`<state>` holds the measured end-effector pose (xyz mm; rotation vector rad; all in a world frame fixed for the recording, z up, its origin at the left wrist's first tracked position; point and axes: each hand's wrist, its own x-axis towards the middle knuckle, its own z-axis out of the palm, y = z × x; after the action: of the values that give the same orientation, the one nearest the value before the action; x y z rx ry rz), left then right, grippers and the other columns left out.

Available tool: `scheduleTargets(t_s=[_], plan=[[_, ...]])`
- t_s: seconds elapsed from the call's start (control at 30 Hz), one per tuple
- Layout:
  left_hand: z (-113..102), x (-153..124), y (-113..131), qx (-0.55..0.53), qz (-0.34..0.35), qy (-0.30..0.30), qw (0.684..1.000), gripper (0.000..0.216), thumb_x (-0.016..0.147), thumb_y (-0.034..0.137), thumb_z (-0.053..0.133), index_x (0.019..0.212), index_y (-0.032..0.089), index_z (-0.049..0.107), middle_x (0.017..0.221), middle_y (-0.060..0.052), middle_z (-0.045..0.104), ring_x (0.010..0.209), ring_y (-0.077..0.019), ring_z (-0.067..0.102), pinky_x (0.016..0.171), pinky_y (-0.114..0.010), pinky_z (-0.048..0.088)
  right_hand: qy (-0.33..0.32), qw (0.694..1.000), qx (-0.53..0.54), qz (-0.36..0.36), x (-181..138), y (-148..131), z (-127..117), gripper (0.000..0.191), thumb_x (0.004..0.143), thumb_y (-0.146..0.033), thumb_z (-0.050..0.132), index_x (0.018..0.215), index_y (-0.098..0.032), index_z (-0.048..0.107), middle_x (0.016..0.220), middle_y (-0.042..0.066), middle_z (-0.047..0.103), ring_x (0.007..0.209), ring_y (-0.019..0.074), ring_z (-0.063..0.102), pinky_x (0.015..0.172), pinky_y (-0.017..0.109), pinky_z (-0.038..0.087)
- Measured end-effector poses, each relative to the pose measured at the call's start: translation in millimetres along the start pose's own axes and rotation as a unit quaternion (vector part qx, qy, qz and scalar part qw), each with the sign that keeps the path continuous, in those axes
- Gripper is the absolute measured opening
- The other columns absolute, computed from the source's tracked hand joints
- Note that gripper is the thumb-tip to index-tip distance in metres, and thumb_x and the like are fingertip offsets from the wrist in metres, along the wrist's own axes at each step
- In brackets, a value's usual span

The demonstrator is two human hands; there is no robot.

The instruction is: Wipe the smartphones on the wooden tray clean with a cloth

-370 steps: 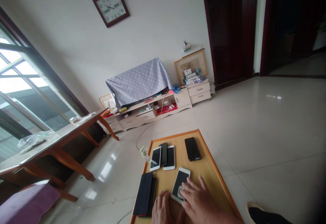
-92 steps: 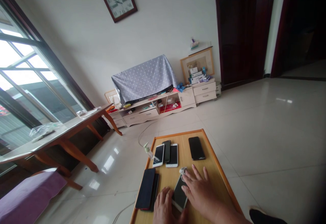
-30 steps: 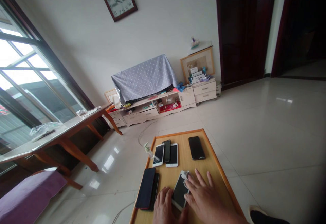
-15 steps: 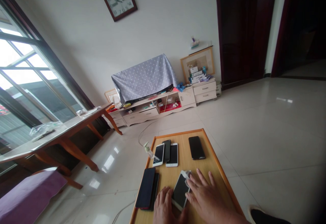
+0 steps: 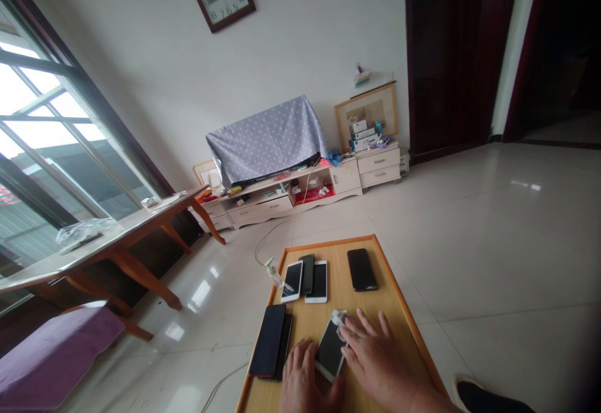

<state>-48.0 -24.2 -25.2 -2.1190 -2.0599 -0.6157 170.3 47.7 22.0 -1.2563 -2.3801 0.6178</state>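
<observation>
A white-edged smartphone [image 5: 331,349] lies tilted on the small wooden table [image 5: 323,322], its dark screen facing up. My left hand [image 5: 303,375] grips its lower part, fingers along the left edge and thumb at the bottom right. Under the fingertips of my right hand [image 5: 375,356] a crumpled white tissue or cloth [image 5: 339,319] is pressed on the phone's upper end; the other fingers of that hand are spread. Left of my hands, a dark phone [image 5: 268,341] partly covers another black phone [image 5: 286,347].
Farther back lie a white phone [image 5: 292,281], a dark phone [image 5: 307,273], another white phone [image 5: 319,283] and a black phone [image 5: 362,270]. A pump bottle [image 5: 273,272] stands at the table's left edge. A low cabinet [image 5: 345,176] lines the wall.
My right hand has shifted slightly with the white tissue or cloth across the phone's top end. My left hand keeps its hold on the phone.
</observation>
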Motion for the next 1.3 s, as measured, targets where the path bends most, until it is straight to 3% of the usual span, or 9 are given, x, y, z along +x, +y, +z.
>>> scheduleTargets(t_s=[0.13, 0.37, 0.5, 0.6, 0.73, 1.0, 1.3], plan=[[-7.0, -0.2, 7.0, -0.002, -0.022, -0.007, 1.000, 0.063, 0.073, 0.054, 0.072, 0.125, 0.019, 0.066, 0.131, -0.015, 0.065, 0.124, -0.0327, 0.061, 0.104, -0.046, 0.052, 0.006, 1.000, -0.018, 0.005, 2.8, 2.3, 7.2, 0.047, 0.101, -0.043, 0.041, 0.143, -0.032, 0.056, 0.154, 0.005, 0.049, 0.150, 0.0360, 0.028, 0.119, 0.071, 0.000], [-21.6, 2.1, 22.9, -0.031, -0.064, -0.048, 0.996, 0.060, 0.078, 0.047, 0.067, 0.131, 0.021, 0.063, 0.137, -0.012, 0.061, 0.130, -0.0310, 0.055, 0.112, -0.048, 0.045, -0.066, 0.994, 0.027, -0.086, -12.9, -16.9, 10.8, 0.045, 0.100, -0.038, 0.043, 0.142, -0.034, 0.056, 0.151, 0.003, 0.053, 0.149, 0.0332, 0.031, 0.121, 0.068, 0.003], [-22.2, 2.7, 25.3, -0.033, -0.068, -0.051, 0.996, 0.060, 0.082, 0.050, 0.064, 0.134, 0.021, 0.060, 0.138, -0.012, 0.060, 0.132, -0.0307, 0.053, 0.114, -0.048, 0.042, -0.022, 0.999, 0.003, -0.034, 0.9, -2.2, 4.2, 0.040, 0.099, -0.031, 0.043, 0.131, -0.032, 0.066, 0.144, 0.003, 0.060, 0.146, 0.0327, 0.037, 0.120, 0.065, 0.007], [-19.8, 1.2, 23.7, -0.028, -0.053, -0.051, 0.997, 0.061, 0.083, 0.049, 0.064, 0.136, 0.019, 0.058, 0.139, -0.012, 0.059, 0.134, -0.0304, 0.051, 0.115, -0.048, 0.041, 0.035, 0.999, 0.026, 0.009, 14.7, 13.2, 1.1, 0.037, 0.099, -0.026, 0.040, 0.118, -0.028, 0.072, 0.131, 0.005, 0.069, 0.132, 0.0265, 0.054, 0.117, 0.053, 0.023], [-20.6, -0.9, 24.3, -0.013, -0.040, -0.028, 0.999, 0.063, 0.084, 0.050, 0.063, 0.139, 0.019, 0.055, 0.141, -0.013, 0.058, 0.136, -0.0318, 0.049, 0.114, -0.049, 0.040, 0.079, 0.994, 0.059, 0.050, 24.5, 24.2, -2.9, 0.035, 0.099, -0.027, 0.039, 0.111, -0.026, 0.072, 0.111, 0.006, 0.076, 0.107, 0.0225, 0.066, 0.099, 0.038, 0.042], [-38.4, 1.3, 34.3, -0.022, -0.027, -0.051, 0.998, 0.043, 0.090, 0.043, 0.058, 0.129, 0.024, 0.061, 0.123, -0.009, 0.066, 0.114, -0.0265, 0.061, 0.103, -0.044, 0.047, 0.097, 0.985, 0.129, 0.055, 24.9, 22.0, 3.6, 0.033, 0.096, -0.031, 0.046, 0.117, -0.024, 0.070, 0.117, 0.006, 0.073, 0.111, 0.0222, 0.064, 0.094, 0.032, 0.047], [-36.6, 0.5, 28.5, -0.023, 0.034, 0.019, 0.999, 0.029, 0.100, 0.033, 0.048, 0.122, 0.024, 0.064, 0.121, -0.008, 0.070, 0.115, -0.0219, 0.064, 0.099, -0.038, 0.054, 0.108, 0.959, 0.257, 0.057, 33.0, 26.2, 0.9, 0.031, 0.095, -0.040, 0.048, 0.096, -0.021, 0.073, 0.100, 0.006, 0.074, 0.095, 0.0212, 0.068, 0.085, 0.031, 0.050]])
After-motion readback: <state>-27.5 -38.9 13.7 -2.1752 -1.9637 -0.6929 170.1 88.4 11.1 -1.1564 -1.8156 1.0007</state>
